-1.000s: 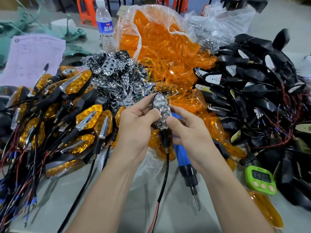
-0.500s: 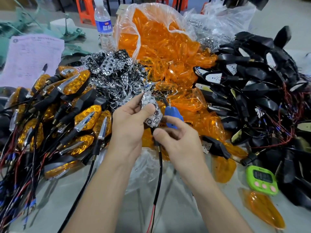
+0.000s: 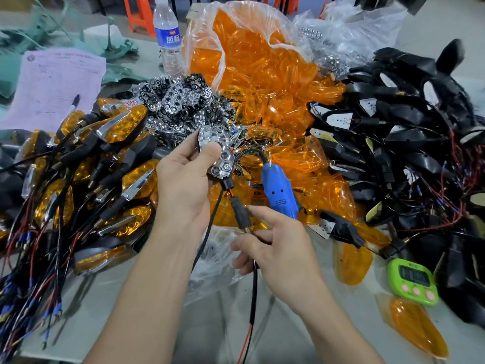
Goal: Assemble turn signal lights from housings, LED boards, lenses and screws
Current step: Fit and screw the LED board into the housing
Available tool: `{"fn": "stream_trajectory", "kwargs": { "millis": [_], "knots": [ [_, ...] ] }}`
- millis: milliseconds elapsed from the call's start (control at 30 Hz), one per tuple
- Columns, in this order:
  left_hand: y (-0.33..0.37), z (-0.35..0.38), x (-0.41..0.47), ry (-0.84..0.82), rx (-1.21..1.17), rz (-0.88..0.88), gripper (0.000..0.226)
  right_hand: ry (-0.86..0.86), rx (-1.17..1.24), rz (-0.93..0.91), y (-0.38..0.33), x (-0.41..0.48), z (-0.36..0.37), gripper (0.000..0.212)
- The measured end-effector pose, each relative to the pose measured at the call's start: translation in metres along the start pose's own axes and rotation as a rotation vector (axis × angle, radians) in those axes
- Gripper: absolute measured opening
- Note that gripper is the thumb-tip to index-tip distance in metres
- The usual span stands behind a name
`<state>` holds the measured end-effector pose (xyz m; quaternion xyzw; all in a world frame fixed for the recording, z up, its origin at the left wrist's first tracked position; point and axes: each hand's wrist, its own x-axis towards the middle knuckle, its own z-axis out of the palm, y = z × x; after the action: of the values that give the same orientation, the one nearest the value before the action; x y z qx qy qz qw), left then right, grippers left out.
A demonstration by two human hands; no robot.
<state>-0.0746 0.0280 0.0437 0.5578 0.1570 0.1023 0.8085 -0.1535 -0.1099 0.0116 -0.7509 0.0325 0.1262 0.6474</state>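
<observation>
My left hand (image 3: 183, 185) grips a black housing with a chrome reflector (image 3: 219, 158) set in it, thumb across the reflector's face. A black stem (image 3: 240, 215) hangs below the housing on its red and black wire (image 3: 253, 285). My right hand (image 3: 278, 248) pinches this stem between thumb and curled fingers. A blue electric screwdriver (image 3: 279, 190) stands just behind my right hand, with its lower part hidden by the hand.
An open bag of orange lenses (image 3: 262, 61) sits at the back, with chrome reflectors (image 3: 178, 106) to its left. Black housings with wires (image 3: 406, 140) are piled on the right and finished lights (image 3: 118, 127) on the left. A green timer (image 3: 413, 281), a loose lens (image 3: 417, 329) and a water bottle (image 3: 168, 35) are also there.
My right hand left the housing's face and dropped to the stem below it. My left hand carried the housing up and left and tilted it. The screwdriver's blue top now shows above my right hand.
</observation>
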Motion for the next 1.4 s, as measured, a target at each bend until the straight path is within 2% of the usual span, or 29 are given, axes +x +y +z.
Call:
{"fn": "stream_trajectory", "kwargs": {
  "millis": [133, 167, 233, 267, 333, 367, 433, 500, 600, 733, 800, 1000, 1400],
  "knots": [
    [0.007, -0.002, -0.001, -0.003, 0.018, 0.024, 0.038, -0.037, -0.246, -0.004, 0.005, -0.004, -0.005, 0.006],
    [0.007, -0.002, -0.002, -0.007, 0.024, 0.026, 0.040, -0.036, -0.303, -0.032, 0.004, -0.004, -0.006, 0.014],
    [0.008, -0.001, -0.004, -0.026, 0.028, 0.034, 0.042, 0.034, -0.255, -0.093, -0.002, -0.001, -0.006, 0.034],
    [0.007, 0.000, -0.004, -0.038, 0.031, 0.037, 0.042, 0.079, -0.200, -0.108, -0.006, 0.003, -0.004, 0.034],
    [0.007, 0.001, -0.006, -0.068, 0.035, 0.042, 0.042, 0.137, -0.141, -0.143, -0.014, 0.012, 0.001, 0.009],
    [0.006, 0.002, -0.006, -0.090, 0.030, 0.053, 0.041, 0.147, -0.137, -0.157, -0.016, 0.015, 0.004, 0.006],
    [0.006, 0.003, -0.008, -0.131, 0.033, 0.088, 0.037, 0.135, -0.094, -0.161, -0.017, 0.019, 0.010, 0.021],
    [0.006, 0.002, -0.009, -0.160, 0.058, 0.108, 0.040, 0.118, -0.031, -0.160, -0.018, 0.020, 0.012, 0.026],
    [0.006, -0.002, -0.011, -0.266, 0.094, 0.124, 0.047, 0.149, 0.020, -0.176, -0.015, 0.020, 0.013, 0.029],
    [0.003, -0.005, -0.013, -0.399, 0.183, 0.219, 0.079, 0.204, 0.058, -0.182, -0.011, 0.022, 0.012, 0.030],
    [0.002, -0.005, -0.013, -0.446, 0.211, 0.258, 0.075, 0.217, 0.053, -0.193, -0.010, 0.022, 0.012, 0.028],
    [-0.001, -0.004, -0.011, -0.442, 0.174, 0.264, 0.066, 0.240, 0.025, -0.192, -0.010, 0.021, 0.010, 0.015],
    [-0.003, -0.008, -0.006, -0.397, 0.253, 0.388, 0.069, 0.248, -0.023, -0.213, -0.006, 0.020, 0.010, 0.013]
  ]
}}
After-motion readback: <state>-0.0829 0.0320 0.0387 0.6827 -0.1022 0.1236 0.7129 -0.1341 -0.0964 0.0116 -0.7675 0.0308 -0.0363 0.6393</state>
